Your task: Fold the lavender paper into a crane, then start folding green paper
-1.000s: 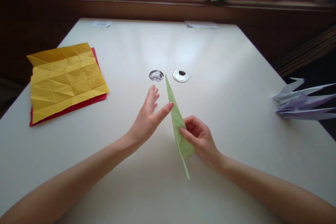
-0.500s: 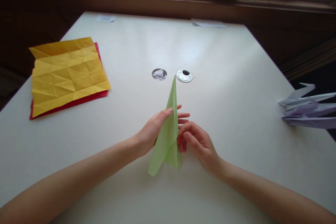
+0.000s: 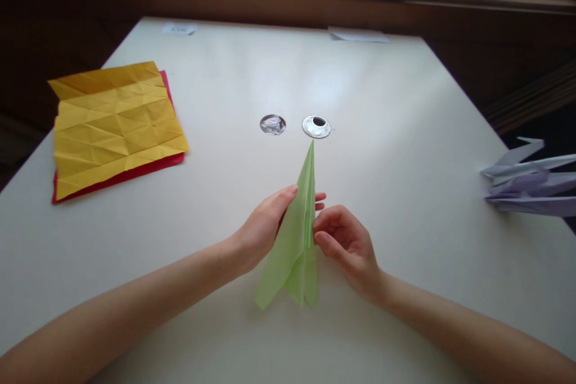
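A light green folded paper stands with its narrow point away from me and its loose flaps spread towards me. My left hand is closed round it from the left, thumb on the near face and fingertips showing past the right side. At the paper's right edge, my right hand has its thumb and index finger pinched together on the layered folds. Its other fingers are curled. How many layers it grips cannot be made out.
Creased yellow paper lies over a red sheet on the left of the white table. Folded white and purple paper pieces sit at the right edge. Two round holes, one with a metal ring, are beyond the green paper.
The green paper has shifted slightly right and turned, so more of its layered edge shows. My right finger and thumb have come together at that edge.
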